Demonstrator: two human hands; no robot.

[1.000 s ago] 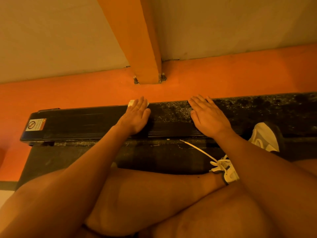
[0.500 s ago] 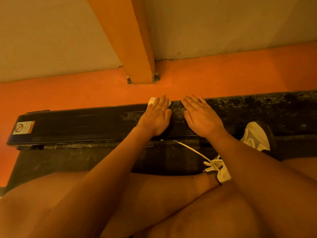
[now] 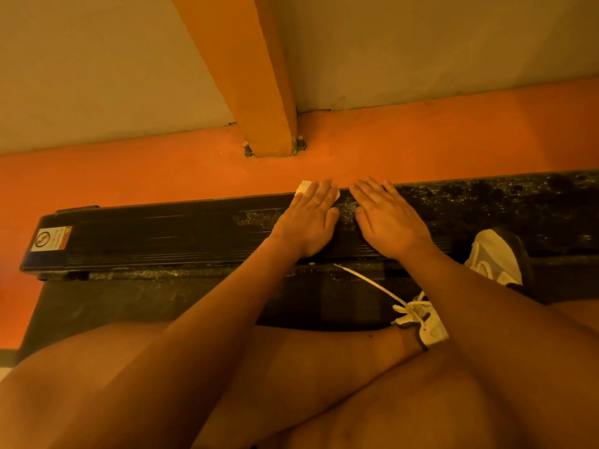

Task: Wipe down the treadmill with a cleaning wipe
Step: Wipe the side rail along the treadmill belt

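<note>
While seated with bare legs crossed on the dark treadmill belt (image 3: 146,303), faced the long black treadmill side rail (image 3: 162,234), lying from left to right across the view. Held the left grip (image 3: 308,218) flat on the far half of this rail, fingers straight and close together, pressing down the white cleaning wipe (image 3: 303,188). Covered most of the wipe with these fingers; left only a white corner showing past the fingertips at the far edge of the rail, and a smaller bit at the right side of the fingers. Held the right grip (image 3: 389,218) just beside the left one, also flat on the rail, fingers straight and a little spread, holding nothing. Left a narrow gap between the two thumbs. Found the rail to the right of the grips covered with pale specks, and to the left darker, with only thin shiny lines. Noticed a warning sticker (image 3: 52,238) at the left end of the rail. Had one light sneaker (image 3: 496,254) at the right, close to the near edge of the rail, and the other sneaker (image 3: 431,328) nearer, beside the right forearm, with a white lace (image 3: 366,280) stretched from it toward the rail. Beyond the rail, saw an orange floor (image 3: 129,176), then a pale wall (image 3: 97,76), and an orange post (image 3: 259,92) standing on the floor with bolts (image 3: 248,151) at its foot, on the far side of the left grip.
</note>
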